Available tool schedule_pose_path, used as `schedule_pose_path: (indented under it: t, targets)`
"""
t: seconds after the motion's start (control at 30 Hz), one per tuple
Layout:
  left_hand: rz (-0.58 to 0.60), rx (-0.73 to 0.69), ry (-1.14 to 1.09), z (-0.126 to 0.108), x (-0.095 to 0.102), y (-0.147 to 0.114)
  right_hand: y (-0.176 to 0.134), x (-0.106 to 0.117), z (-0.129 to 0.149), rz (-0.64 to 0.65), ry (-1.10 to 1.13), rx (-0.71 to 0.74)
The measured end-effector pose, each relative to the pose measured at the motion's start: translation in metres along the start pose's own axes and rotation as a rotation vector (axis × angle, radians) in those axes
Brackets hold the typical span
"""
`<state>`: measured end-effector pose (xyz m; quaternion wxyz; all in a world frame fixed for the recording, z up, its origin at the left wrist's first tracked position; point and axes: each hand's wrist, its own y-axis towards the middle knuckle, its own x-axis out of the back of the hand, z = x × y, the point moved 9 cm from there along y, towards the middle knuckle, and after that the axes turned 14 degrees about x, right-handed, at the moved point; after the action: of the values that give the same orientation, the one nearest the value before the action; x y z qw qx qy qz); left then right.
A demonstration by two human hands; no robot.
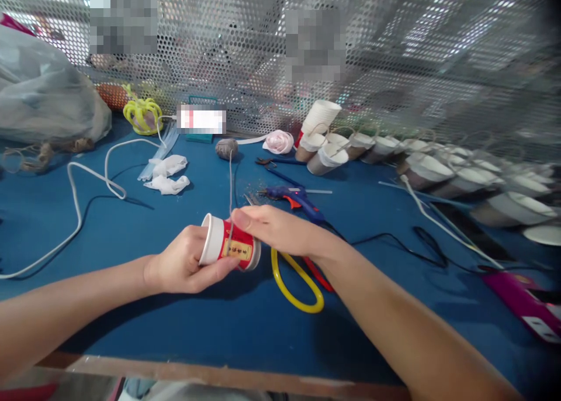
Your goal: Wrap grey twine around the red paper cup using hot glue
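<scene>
A red and white paper cup (214, 238) lies tilted on its side in my left hand (184, 261), its open rim facing left. My left fingers reach into the mouth and the thumb presses along the outside. My right hand (272, 228) is closed over the cup's upper side near its base; its fingertips are partly hidden. A grey yarn strand (231, 185) runs from the yarn ball (227, 149) down across the cup, passing my right thumb. Whether that thumb pinches the strand is unclear. Yellow-handled scissors (298, 304) lie beneath my right wrist.
A blue glue gun (295, 199) with a black cable lies beyond my right hand. Pliers (265, 162), a pale ribbon roll (279, 142) and crumpled white pieces (169, 176) are farther back. Many wrapped cups (432, 170) stand at right. A white cable (76, 196) crosses the left side.
</scene>
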<state>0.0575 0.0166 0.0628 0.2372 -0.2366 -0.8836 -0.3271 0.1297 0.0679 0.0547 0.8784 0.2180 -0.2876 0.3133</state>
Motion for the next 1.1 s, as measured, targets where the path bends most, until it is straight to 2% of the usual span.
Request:
schedule_pose_path:
  t: [0.03, 0.1, 0.2, 0.3, 0.43, 0.57, 0.77, 1.1]
  targets:
    - [0.008, -0.018, -0.001, -0.001, -0.001, 0.000, 0.003, -0.008, 0.005, 0.030, 0.060, 0.013]
    - [0.030, -0.040, -0.014, -0.002, -0.003, -0.001, 0.006, -0.012, 0.009, -0.005, 0.130, -0.001]
    - [0.055, 0.030, -0.044, 0.005, -0.004, 0.000, 0.004, 0.006, 0.011, -0.236, 0.166, 0.005]
    - [0.122, 0.273, -0.152, 0.025, -0.009, 0.001, -0.004, 0.018, 0.008, -0.340, 0.197, -0.023]
    - [0.179, 0.648, -0.454, 0.054, -0.019, -0.006, -0.013, 0.038, 0.009, -0.455, 0.176, -0.045]
    - [0.136, 0.821, -0.646, 0.066, -0.023, -0.011, -0.020, 0.057, 0.008, -0.563, 0.134, -0.035]
    - [0.122, 0.872, -0.728, 0.068, -0.024, -0.013, -0.022, 0.067, 0.003, -0.620, 0.022, -0.031]
    - [0.155, 0.735, -0.588, 0.055, -0.020, -0.010, -0.017, 0.064, -0.004, -0.563, -0.087, -0.065]
